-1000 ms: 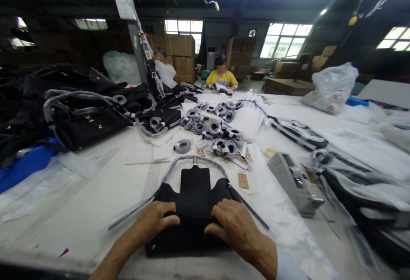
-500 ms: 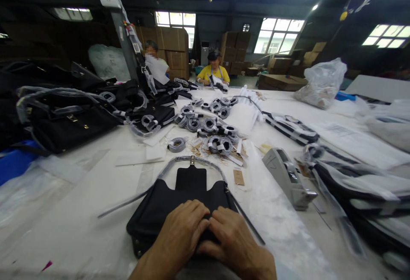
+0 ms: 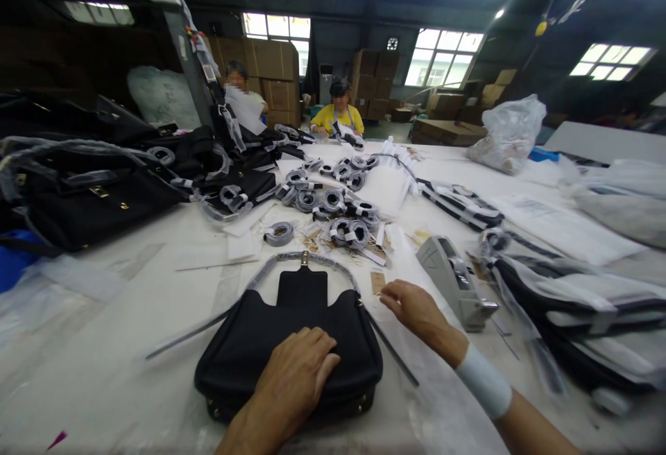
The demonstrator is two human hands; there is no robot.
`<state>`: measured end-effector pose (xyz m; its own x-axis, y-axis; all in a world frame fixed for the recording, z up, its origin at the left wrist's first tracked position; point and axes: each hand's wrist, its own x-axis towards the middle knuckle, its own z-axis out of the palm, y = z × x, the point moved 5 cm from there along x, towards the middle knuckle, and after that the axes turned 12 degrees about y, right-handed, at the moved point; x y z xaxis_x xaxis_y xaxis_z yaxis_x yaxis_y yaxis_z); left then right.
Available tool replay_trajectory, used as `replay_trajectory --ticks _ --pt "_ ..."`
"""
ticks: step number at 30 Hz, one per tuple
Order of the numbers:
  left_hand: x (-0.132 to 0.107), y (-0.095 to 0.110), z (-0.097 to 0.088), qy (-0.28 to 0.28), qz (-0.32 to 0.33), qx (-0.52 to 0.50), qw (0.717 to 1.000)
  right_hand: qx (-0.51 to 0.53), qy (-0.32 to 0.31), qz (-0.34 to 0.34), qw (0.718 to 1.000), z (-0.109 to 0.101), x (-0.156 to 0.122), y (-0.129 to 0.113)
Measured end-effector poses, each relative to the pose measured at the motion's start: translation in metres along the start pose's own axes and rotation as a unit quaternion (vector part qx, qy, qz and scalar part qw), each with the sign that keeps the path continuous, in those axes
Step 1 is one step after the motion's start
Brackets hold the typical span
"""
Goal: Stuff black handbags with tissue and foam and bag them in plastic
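Note:
A black handbag [image 3: 239, 333] lies in front of me on the white table, its flap [image 3: 302, 289] folded away from me and its handle [image 3: 333, 261] covered in clear plastic wrap. My left hand [image 3: 299, 368] rests on the bag's body with outstretched fingers. To the right of the bag, my right hand [image 3: 413, 309] is at a small brown tag [image 3: 377, 282], fingertips beside its lower edge; whether they touch it I cannot tell. Its fingers are slightly bent and hold nothing visible. Thin dark strips stick out on both sides of the bag.
Wrapped coiled straps [image 3: 333, 200] are heaped beyond the bag, with loose tags around them. A grey tape dispenser [image 3: 451, 281] stands to the right, near stacked wrapped bags [image 3: 577, 302]. More black handbags [image 3: 98, 205] are piled left. Across the table sits a person in yellow [image 3: 339, 116].
My right hand has left the bag and moved right and forward to the brown tag. The left hand stays on the bag. The whole view has shifted slightly.

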<state>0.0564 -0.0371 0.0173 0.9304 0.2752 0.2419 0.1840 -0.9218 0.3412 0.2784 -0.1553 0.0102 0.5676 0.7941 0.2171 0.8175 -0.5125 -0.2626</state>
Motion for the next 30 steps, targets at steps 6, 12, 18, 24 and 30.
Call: replay_trajectory --ticks 6,12,18,24,30 --pt "-0.003 0.001 -0.004 0.036 0.008 -0.008 0.999 -0.063 -0.028 0.011 0.998 0.036 0.006 -0.008" --pt "-0.004 0.001 -0.004 0.063 0.004 -0.023 0.998 0.013 0.009 0.086 0.996 0.025 0.014 0.015" --pt "-0.005 0.002 -0.006 0.081 0.006 -0.034 0.996 0.202 0.02 0.164 0.965 -0.002 0.015 0.025" --pt "-0.005 0.003 -0.007 0.103 0.013 -0.035 0.994 0.527 0.043 0.275 0.803 -0.02 0.022 0.022" --pt "-0.007 0.002 -0.005 0.088 -0.014 -0.057 0.994 0.505 0.122 0.25 0.817 -0.029 0.035 0.028"
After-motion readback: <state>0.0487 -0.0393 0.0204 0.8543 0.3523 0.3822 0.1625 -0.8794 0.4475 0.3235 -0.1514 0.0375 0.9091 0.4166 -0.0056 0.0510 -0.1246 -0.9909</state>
